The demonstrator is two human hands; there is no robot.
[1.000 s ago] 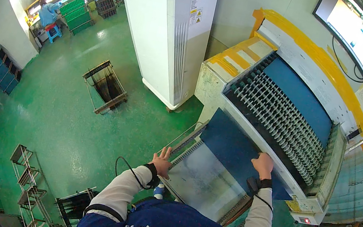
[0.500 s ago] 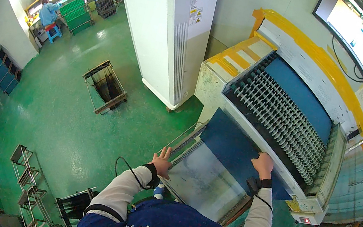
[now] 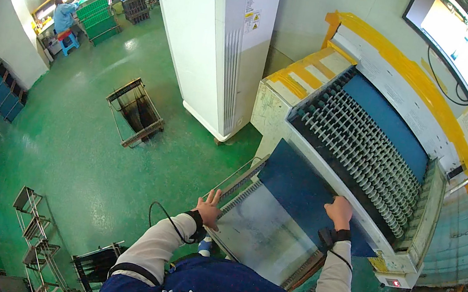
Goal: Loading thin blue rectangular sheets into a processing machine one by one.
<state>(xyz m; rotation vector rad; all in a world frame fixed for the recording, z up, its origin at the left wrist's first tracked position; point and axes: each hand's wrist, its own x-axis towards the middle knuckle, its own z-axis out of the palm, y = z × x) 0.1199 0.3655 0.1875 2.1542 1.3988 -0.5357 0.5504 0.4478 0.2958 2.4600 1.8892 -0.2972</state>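
Observation:
Directly ahead of my body stands a slotted rack [image 3: 230, 192] with toothed side rails and a pale, cloudy flat surface [image 3: 269, 227] between them. A dark blue flat panel [image 3: 297, 179] lies tilted at the rack's far side, against the front of a roller machine [image 3: 362, 162]. My right hand [image 3: 338, 213] is closed at the panel's edge, thumb toward the left, its fingertips hidden. My left hand [image 3: 209, 208] rests by the rack's left rail with its fingers spread, holding nothing. Dark bands circle both wrists.
Another blue panel [image 3: 387, 113] lies behind the machine's rollers. A tall white cabinet [image 3: 209, 35] stands left of the machine. An empty-looking rack [image 3: 135, 113] sits on the green floor, and metal frames [image 3: 39, 237] stand at lower left. A person [image 3: 64, 15] sits far off; a monitor [image 3: 458, 45] hangs upper right.

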